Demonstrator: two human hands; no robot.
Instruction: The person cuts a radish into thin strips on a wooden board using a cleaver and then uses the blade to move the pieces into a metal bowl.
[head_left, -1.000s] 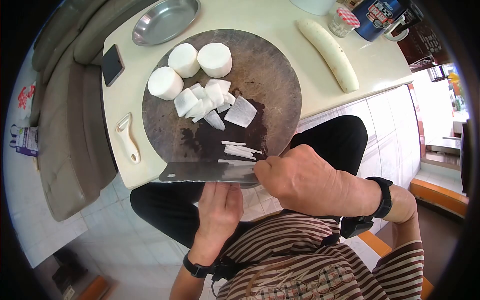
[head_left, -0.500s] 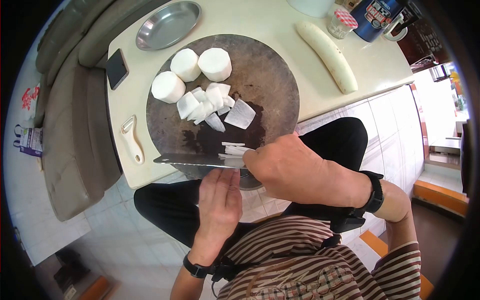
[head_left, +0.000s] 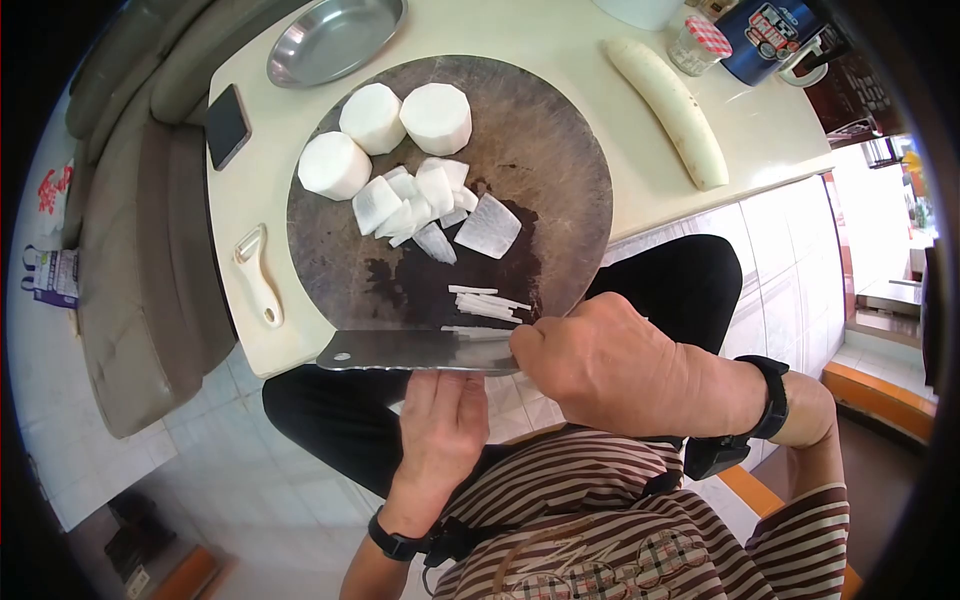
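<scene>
The right hand [head_left: 610,365] has its grip closed around the handle of a cleaver [head_left: 410,350]. The handle itself is hidden inside the fist. The blade runs out to the person's left along the near edge of the round cutting board [head_left: 540,130], its long axis almost level across the view. Just beyond the blade, on the dark wet patch of the board, lies a small bundle of white radish strips [head_left: 485,303], roughly parallel to the blade and close to the right hand's knuckles. The left hand [head_left: 440,425] is open and holds nothing. Its fingers stretch flat toward the blade from the body side, off the desk [head_left: 520,35] edge, and the tips meet the blade's near edge; I cannot tell whether they touch it. So the blade sits between that open hand and the strips, and the right hand is the nearer one to them. Farther back on the board are a heap of radish slices [head_left: 415,200] and three thick radish chunks [head_left: 370,118]. A whole peeled radish [head_left: 672,100], a peeler [head_left: 256,275] and a steel dish [head_left: 335,40] rest on the desk.
</scene>
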